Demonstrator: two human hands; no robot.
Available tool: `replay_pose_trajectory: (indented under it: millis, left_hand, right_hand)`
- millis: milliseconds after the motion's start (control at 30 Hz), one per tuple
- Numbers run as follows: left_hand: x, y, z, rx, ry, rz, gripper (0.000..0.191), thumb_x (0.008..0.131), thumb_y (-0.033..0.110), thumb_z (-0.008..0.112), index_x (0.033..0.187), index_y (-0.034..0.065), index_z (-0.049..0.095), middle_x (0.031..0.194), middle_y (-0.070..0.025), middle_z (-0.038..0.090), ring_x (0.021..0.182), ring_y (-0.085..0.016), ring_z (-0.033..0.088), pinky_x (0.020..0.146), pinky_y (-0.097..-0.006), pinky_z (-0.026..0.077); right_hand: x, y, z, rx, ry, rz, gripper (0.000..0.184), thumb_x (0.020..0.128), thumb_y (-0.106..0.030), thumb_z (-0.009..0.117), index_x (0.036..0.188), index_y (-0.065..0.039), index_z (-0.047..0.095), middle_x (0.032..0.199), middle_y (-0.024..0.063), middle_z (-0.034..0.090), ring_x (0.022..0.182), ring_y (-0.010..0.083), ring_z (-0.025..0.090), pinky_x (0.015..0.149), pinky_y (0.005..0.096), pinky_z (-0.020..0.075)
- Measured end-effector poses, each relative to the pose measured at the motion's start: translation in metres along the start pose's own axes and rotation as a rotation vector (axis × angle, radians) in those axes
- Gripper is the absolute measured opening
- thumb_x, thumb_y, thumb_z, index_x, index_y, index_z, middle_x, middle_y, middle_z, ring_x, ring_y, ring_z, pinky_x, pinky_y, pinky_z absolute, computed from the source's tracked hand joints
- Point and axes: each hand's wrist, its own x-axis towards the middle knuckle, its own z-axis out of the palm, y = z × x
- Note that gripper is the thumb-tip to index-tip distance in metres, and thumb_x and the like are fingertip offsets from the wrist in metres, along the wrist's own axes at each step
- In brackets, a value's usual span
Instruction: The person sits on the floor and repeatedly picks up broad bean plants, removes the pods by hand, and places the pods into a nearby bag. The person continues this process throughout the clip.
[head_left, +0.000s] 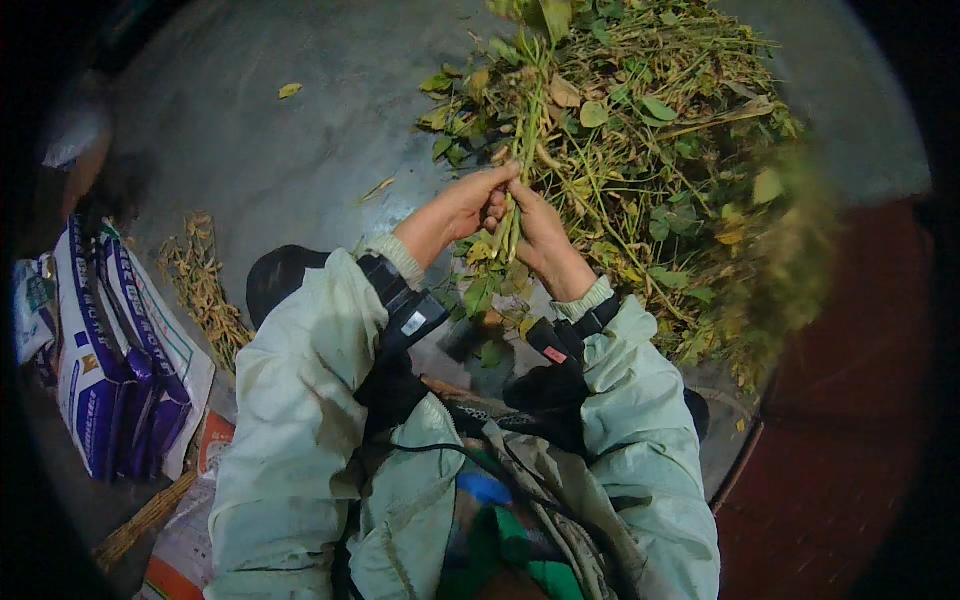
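Observation:
My left hand (476, 201) and my right hand (537, 225) meet just left of a large heap of cut bean plants (660, 150). Both are closed on a bunch of green bean stalks (529, 120), whose stems and leaves reach up and away from me. Pale green pods (507, 232) hang down between my palms. The fingers partly cover the stalks, so the exact grip of each hand is hidden. Loose leaves (480, 294) lie below my hands, between my legs.
Purple and white printed bags (127, 375) stand at the left, near a bundle of dry bean stalks (206, 292). A straw broom-like bundle (146, 517) lies at lower left. A yellow leaf (289, 91) is on the grey floor (247, 165). Dark red flooring (847, 360) borders the right.

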Motion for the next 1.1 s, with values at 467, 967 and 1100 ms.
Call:
replay_pose_trajectory:
  millis: [467,967,1100]
  left_hand:
    - [0.021,-0.036,-0.009,-0.169,-0.023,-0.001,0.02,0.087,0.013,0.054,0.105,0.0073,0.046,0.086,-0.008,0.06,0.074,-0.017,0.061,0.059,-0.0318,0.055]
    - [0.004,-0.021,0.016,-0.036,0.053,0.279,0.02,0.089,0.017,0.054,0.103,0.0073,0.044,0.074,-0.0005,0.051,0.058,-0.007,0.045,0.048,-0.0207,0.038]
    - [-0.009,-0.005,0.025,0.02,0.01,0.312,0.019,0.088,0.019,0.056,0.098,0.0062,0.047,0.074,-0.0002,0.051,0.056,-0.006,0.044,0.048,-0.0207,0.039]
  right_hand:
    - [-0.028,-0.06,-0.051,-0.713,0.263,-0.012,0.028,0.088,-0.026,0.052,0.109,-0.008,0.054,0.094,0.0036,0.059,0.08,0.0128,0.058,0.065,0.0261,0.0464]
    - [-0.048,-0.057,-0.022,-1.386,-0.054,-0.393,0.022,0.091,-0.02,0.049,0.091,0.0,0.058,0.069,-0.0001,0.052,0.061,0.0074,0.046,0.056,0.0228,0.0394]
    - [-0.071,-0.088,-0.021,-1.318,-0.083,-0.394,0.022,0.09,-0.019,0.05,0.092,0.0,0.059,0.07,0.0049,0.058,0.061,0.0124,0.051,0.058,0.0268,0.0419]
